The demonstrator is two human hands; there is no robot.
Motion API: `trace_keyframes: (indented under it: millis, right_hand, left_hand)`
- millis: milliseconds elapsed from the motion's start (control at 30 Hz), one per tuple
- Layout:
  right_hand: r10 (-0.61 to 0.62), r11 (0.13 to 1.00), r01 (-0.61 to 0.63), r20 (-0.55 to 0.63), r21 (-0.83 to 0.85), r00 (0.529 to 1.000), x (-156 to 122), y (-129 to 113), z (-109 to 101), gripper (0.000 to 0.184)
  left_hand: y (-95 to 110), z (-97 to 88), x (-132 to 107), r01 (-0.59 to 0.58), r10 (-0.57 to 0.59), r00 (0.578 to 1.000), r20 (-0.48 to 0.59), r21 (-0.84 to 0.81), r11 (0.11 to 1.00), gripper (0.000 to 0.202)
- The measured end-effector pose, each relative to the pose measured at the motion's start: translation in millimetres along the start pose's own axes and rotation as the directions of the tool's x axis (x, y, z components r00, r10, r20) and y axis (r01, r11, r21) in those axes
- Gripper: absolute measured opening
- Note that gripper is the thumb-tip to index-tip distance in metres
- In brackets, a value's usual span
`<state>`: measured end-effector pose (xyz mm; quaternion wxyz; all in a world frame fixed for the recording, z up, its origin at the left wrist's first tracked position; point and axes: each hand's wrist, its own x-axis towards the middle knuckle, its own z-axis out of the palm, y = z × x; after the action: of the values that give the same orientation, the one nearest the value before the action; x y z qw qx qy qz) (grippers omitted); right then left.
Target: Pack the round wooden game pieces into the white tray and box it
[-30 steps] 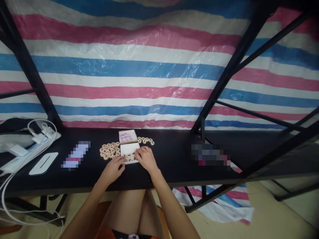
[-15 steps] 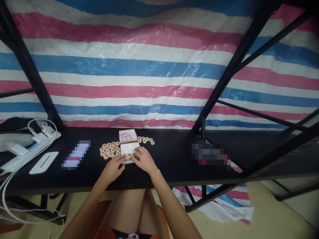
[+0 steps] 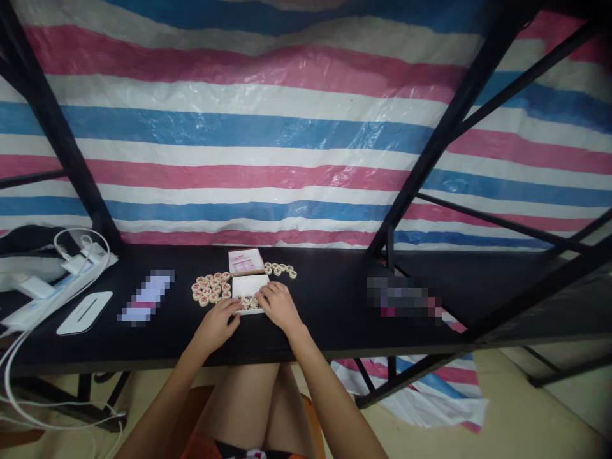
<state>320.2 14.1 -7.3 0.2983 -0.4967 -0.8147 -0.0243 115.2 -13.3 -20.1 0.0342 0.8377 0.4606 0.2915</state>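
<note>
A shallow white box (image 3: 246, 284) lies on the black desk with several round wooden Chinese chess pieces (image 3: 248, 305) along its near side. My left hand (image 3: 220, 324) is at the box's left near corner, its bent fingers against the edge and thumb lower down. From the other side my right hand (image 3: 278, 306) reaches over the right edge, fingers apart and tips by the rightmost pieces. Whether it touches them is partly hidden. Red-marked pieces (image 3: 210, 289) are grouped left of the box. Dark-marked pieces (image 3: 282, 268) lie beyond it to the right.
The box lid (image 3: 245, 261) with red print lies behind the box. Leftward on the desk (image 3: 329, 319) are a blurred phone-like thing (image 3: 147, 297), a white flat plate (image 3: 85, 313) and a power strip (image 3: 88, 262) with cables. Black frame bars (image 3: 421, 172) rise at both sides before striped sheeting.
My right hand has drawn back slightly to the right, uncovering more pieces in the box. My left hand stays at the box's left edge.
</note>
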Motion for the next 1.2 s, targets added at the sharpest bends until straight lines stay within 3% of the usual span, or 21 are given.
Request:
trace_keyframes:
  millis: [100, 200, 333, 433, 767, 1000, 1200]
  right_hand:
    - [0.036, 0.999, -0.035, -0.013, 0.038, 0.999, 1, 2, -1, 0.028]
    - [0.169, 0.985, -0.164, -0.091, 0.057, 0.981, 1, 14, 0, 0.030]
    - [0.428, 0.902, -0.430, -0.166, 0.020, 0.889, -3, 37, 6, 0.034]
    - [0.504, 0.854, -0.518, -0.182, -0.039, 0.844, -7, 47, 13, 0.039]
    - [0.532, 0.829, -0.542, -0.106, -0.140, 0.840, -5, 47, 15, 0.037]
    - [0.449, 0.875, -0.446, -0.029, -0.189, 0.893, -2, 43, 16, 0.041]
    - [0.479, 0.854, -0.478, -0.048, -0.204, 0.876, 0, 47, 15, 0.044]
  left_hand:
    - [0, -0.6, 0, 0.006, -0.006, 1.000, 0.008, -0.009, 1.000, 0.027]
    - [2, -2.5, 1, 0.014, -0.014, 1.000, 0.019, -0.010, 1.000, 0.027]
    - [6, -5.4, 1, 0.016, -0.016, 0.999, 0.030, -0.001, 1.000, 0.027]
    - [7, -6.4, 0, 0.014, -0.014, 0.999, 0.045, 0.006, 1.000, 0.027]
    - [5, -4.9, 0, 0.016, -0.016, 0.999, 0.044, 0.011, 1.000, 0.026]
    - [5, -5.9, 0, 0.009, -0.009, 0.999, 0.035, 0.005, 1.000, 0.027]
    - [5, -6.5, 0, 0.012, -0.012, 0.999, 0.034, 0.007, 1.000, 0.027]
